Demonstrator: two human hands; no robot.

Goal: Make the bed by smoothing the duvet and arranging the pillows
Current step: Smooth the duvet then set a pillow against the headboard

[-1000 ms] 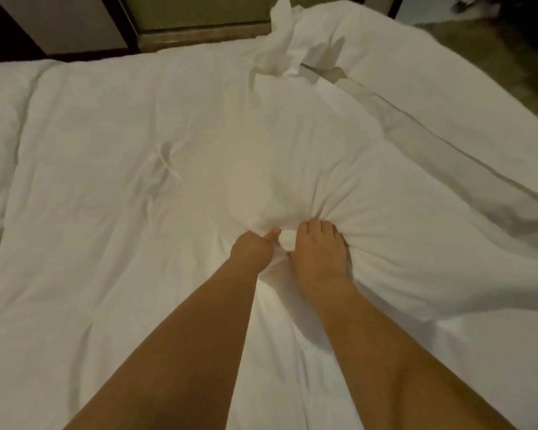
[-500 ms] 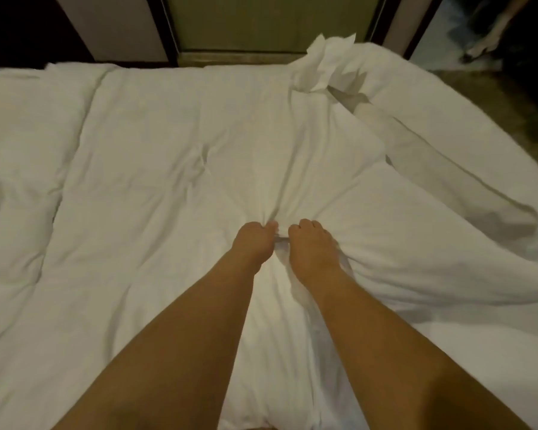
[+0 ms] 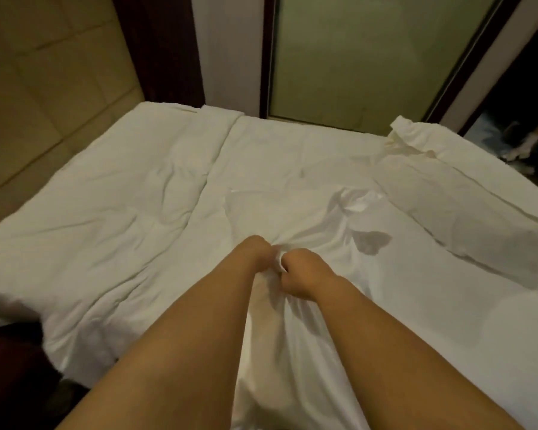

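White cotton rises in a ridge between the two forearms at 6 o'clock. At the centre the left hand (image 3: 255, 252) and right hand (image 3: 302, 271) sit almost knuckle to knuckle, each with its fingers curled tight round one gathered bunch of the duvet (image 3: 292, 181). The duvet lies across the whole bed, with creases fanning out from that grip. Pulling from a single point will likely only deepen the fan, so the better move is a low, even draw toward 6 o'clock. After that, let go and sweep flat palms outward to 9 and 3 o'clock. Further off, deep rumples at 10 o'clock and a turned-back corner (image 3: 416, 141) at 2 o'clock still need flattening, and no pillows are in view. Beyond the bed stand a padded wall (image 3: 44, 88) at 10 o'clock and a frosted panel (image 3: 354, 57) at 12 o'clock. Against half a second ago, the hands have closed together and curled further into the cloth. The view has also tipped upward, showing far more of wall and panel.
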